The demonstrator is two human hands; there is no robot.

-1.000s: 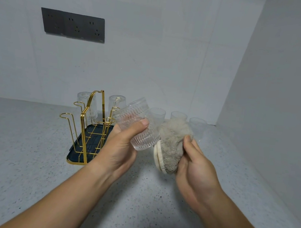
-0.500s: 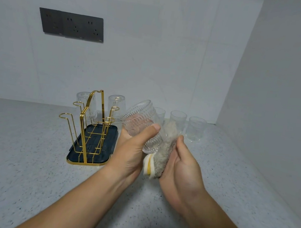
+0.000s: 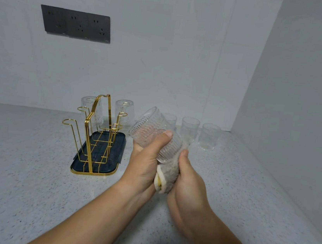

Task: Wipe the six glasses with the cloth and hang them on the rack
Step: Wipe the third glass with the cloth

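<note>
Ribbed clear glass (image 3: 152,133): tilted, gripped in my left hand (image 3: 142,166) over the speckled grey worktop (image 3: 29,166). My right hand (image 3: 186,186) grips the fluffy beige cloth (image 3: 170,173), pressed on the glass's lower right end. Gold wire rack (image 3: 99,155) to the left carries two upturned glasses (image 3: 91,111) at its far side. Three upright glasses (image 3: 190,127) stand in a row on the worktop, far right.

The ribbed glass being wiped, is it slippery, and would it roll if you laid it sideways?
Probably not very slippery: the ribbed glass has grooves down its sides, and the left hand curls round it. Laid sideways, its round body would likely roll. It looks thin and clear, so it may well crack if dropped on the hard countertop.
</note>
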